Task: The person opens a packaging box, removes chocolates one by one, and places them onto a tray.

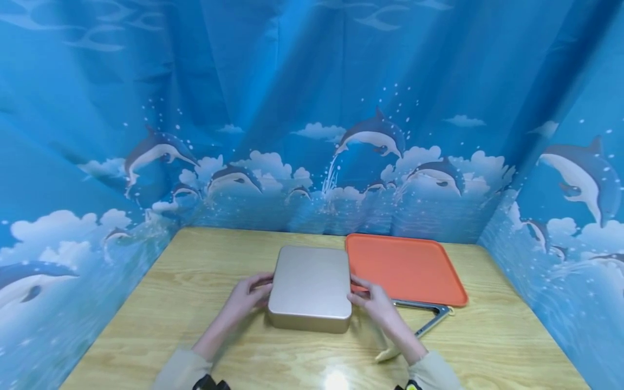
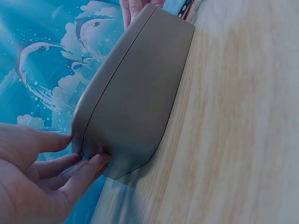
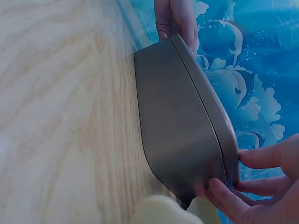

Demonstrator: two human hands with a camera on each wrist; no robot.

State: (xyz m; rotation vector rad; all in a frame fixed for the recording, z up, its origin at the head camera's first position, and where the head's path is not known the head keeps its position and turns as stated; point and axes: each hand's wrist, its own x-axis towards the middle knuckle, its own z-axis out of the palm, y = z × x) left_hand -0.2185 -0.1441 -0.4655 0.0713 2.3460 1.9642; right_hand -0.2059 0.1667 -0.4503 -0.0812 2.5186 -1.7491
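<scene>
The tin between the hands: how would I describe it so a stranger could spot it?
On the wooden table, look to the middle, left of the orange tray. There sits a flat, closed tin, held at its sides by the left hand and right hand. Its dull gold metal and rounded corners set it apart.

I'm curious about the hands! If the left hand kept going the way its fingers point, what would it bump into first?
Right away the gold tin: the left hand points right, its fingertips already touching the tin's side by the lid seam.
</scene>
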